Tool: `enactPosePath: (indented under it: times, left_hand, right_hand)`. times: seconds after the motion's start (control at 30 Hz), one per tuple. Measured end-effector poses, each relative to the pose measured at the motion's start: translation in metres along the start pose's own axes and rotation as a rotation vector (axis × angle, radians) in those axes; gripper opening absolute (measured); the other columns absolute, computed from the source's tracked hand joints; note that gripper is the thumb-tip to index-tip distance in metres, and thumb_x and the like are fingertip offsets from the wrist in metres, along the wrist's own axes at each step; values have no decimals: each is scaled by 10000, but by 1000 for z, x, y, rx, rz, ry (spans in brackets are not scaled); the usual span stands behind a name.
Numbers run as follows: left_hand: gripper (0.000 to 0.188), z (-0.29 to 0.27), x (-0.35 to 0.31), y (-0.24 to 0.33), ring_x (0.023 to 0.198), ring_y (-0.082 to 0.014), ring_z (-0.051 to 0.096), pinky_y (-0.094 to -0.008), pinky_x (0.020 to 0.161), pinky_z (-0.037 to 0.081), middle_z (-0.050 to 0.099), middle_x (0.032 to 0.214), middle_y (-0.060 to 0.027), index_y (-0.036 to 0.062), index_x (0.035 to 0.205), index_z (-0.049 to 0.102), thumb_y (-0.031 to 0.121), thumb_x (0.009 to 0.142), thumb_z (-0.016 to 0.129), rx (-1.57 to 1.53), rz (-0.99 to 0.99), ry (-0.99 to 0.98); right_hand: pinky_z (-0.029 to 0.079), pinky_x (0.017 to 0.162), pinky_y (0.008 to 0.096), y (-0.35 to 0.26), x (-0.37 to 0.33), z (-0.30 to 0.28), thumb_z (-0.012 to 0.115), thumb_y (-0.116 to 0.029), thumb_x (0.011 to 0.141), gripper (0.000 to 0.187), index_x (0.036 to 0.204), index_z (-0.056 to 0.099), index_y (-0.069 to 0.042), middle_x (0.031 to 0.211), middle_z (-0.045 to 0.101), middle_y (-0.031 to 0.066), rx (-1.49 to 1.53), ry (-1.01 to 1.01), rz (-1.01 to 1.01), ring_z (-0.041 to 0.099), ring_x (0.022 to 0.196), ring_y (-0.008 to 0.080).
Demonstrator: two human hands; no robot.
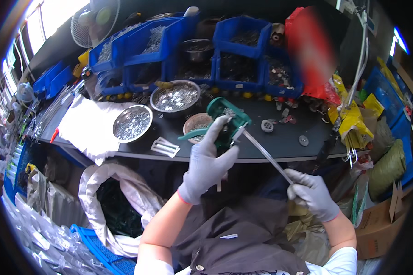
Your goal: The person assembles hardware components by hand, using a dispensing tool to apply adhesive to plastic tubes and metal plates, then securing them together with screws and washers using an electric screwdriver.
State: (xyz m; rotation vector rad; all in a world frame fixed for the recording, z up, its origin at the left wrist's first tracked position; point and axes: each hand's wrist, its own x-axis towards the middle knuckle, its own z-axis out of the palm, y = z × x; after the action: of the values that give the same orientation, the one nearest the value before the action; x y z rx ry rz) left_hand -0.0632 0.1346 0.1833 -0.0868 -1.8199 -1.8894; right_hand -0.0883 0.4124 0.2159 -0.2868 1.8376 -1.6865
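Over the front edge of the dark worktable, my gloved left hand is closed round a green caulking gun, with its green lever pointing left. A straight metal rod slants from the gun down to the right. My gloved right hand has its fingers closed on the rod's lower end. Behind the gun, partly covered by it, stands a small reddish bowl of small parts. A white slotted piece lies left of my left hand. What my left palm covers cannot be seen.
Steel bowls of small metal parts stand on the table beside a white cloth. Blue bins line the back. Red and yellow bags are at the right. Below the table are a white sack and a cardboard box.
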Motion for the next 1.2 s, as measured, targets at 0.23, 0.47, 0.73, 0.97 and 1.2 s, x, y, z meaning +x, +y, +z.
enactPosePath:
  times: [0.23,0.47,0.73,0.97,1.2]
  left_hand:
    - [559,-20,4,-15,993,-115,599,-267,888,465,639,1094,-97,-29,1292,513,51,759,657,159,20,50]
    - [658,-32,21,-19,999,-197,644,-318,888,486,671,1065,-161,-48,1296,501,247,756,737,367,-17,-80]
    - [571,-30,11,1,1027,-293,651,-348,885,488,655,1067,-191,-17,1244,461,227,800,724,530,136,27]
    - [601,-43,-1,32,927,-247,674,-332,820,508,666,980,-167,-6,1227,469,193,725,734,457,202,-103]
    - [688,-28,-30,46,672,-295,668,-351,609,517,645,801,-136,12,1266,461,232,697,779,578,413,-83]
  right_hand:
    - [453,558,266,27,43,8,523,-30,907,435,1326,578,-134,669,526,-4,-622,61,-577,531,593,125]
    - [402,508,276,39,63,17,496,-20,904,438,1331,563,-92,690,547,50,-585,71,-629,445,539,114]
    - [333,496,170,32,59,30,468,-9,908,344,1244,507,53,724,576,13,-118,33,-183,405,558,5]
    - [323,472,179,6,43,48,494,-66,928,136,1041,473,7,733,567,40,-56,-52,-95,408,533,23]
    - [331,443,188,-15,60,71,506,-94,948,101,1016,506,-18,767,584,26,-23,-175,-177,425,512,17]
